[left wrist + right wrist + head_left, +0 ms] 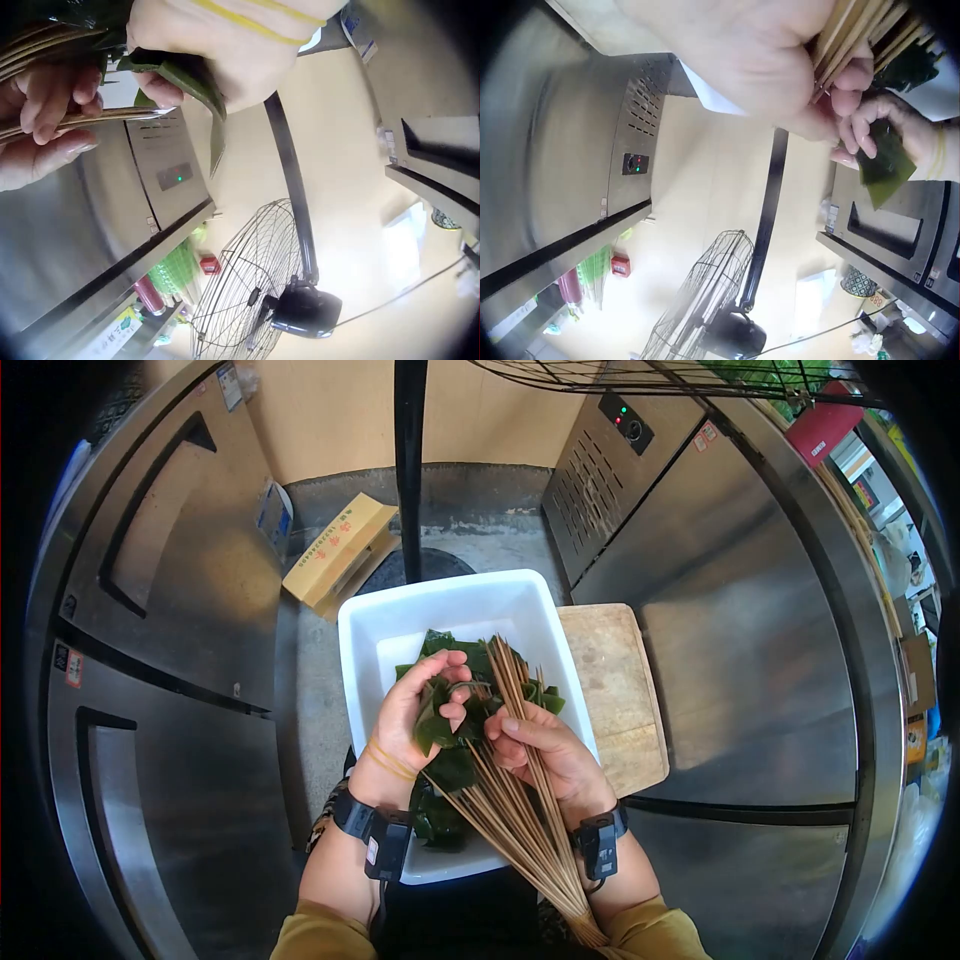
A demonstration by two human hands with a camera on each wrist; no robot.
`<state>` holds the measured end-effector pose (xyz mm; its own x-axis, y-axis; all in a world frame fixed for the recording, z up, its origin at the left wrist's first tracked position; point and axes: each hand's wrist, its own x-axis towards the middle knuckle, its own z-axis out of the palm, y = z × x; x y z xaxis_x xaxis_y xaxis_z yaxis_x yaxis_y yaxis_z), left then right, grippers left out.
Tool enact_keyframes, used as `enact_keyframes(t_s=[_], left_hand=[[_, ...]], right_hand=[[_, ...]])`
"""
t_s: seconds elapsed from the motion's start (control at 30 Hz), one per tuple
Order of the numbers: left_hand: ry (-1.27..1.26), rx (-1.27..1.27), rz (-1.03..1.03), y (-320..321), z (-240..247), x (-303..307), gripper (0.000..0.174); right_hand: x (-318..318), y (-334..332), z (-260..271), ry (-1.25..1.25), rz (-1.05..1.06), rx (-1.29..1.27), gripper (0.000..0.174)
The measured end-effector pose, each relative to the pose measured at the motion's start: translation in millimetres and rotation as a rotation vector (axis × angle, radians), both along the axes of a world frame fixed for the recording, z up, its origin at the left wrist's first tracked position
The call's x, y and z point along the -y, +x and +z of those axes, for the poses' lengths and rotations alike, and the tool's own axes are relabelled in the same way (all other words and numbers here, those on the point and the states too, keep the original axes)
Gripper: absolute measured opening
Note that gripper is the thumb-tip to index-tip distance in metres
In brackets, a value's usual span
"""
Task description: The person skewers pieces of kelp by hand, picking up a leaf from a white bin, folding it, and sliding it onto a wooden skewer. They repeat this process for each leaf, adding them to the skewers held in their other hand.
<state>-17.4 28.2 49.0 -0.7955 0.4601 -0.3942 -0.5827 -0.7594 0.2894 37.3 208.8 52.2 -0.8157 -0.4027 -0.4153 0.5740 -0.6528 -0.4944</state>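
Observation:
Over a white plastic tub, my left hand grips a dark green piece of kelp, its fingers bent round it. More kelp pieces lie in the tub beneath. My right hand pinches a few bamboo skewers between thumb and fingers, their points angled up and away. A larger bundle of skewers fans out under that hand and runs down to my right forearm. In the left wrist view, the skewer tips come right beside the kelp and the left fingertips.
A wooden cutting board sits right of the tub. Behind the tub are a cardboard box and the black pole of a caged fan. Stainless-steel cabinets stand at left and right.

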Motion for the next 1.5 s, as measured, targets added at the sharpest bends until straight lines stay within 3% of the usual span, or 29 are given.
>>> enact_keyframes(t_s=[0.3,0.47,0.6,0.8,0.97,1.17,1.37,1.5], left_hand=[[-0.369,-0.381,-0.248,15,21,-18,0.018],[-0.544,-0.501,-0.173,16,19,-18,0.023],[-0.614,-0.401,-0.209,13,11,-12,0.020],[-0.535,-0.451,-0.385,12,16,-6,0.012],[-0.445,-0.363,-0.228,8,6,-5,0.013],[-0.402,-0.239,0.064,9,6,-13,0.012],[-0.376,-0.234,0.214,1,0,-15,0.011],[-0.364,-0.210,0.276,-2,3,-15,0.011]], right_hand=[[-2,-2,6,-0.060,-0.042,0.050,0.014],[-8,-3,-7,-0.063,-0.019,0.006,0.009],[-7,-3,2,-0.103,-0.071,0.051,0.008],[-9,-3,-5,-0.096,-0.039,-0.002,0.007],[-1,-2,12,-0.071,-0.150,0.098,0.014],[-9,-2,1,0.004,0.016,-0.077,0.024],[-1,-1,2,0.086,-0.029,-0.063,0.008],[0,-2,0,0.099,0.028,-0.074,0.006]])
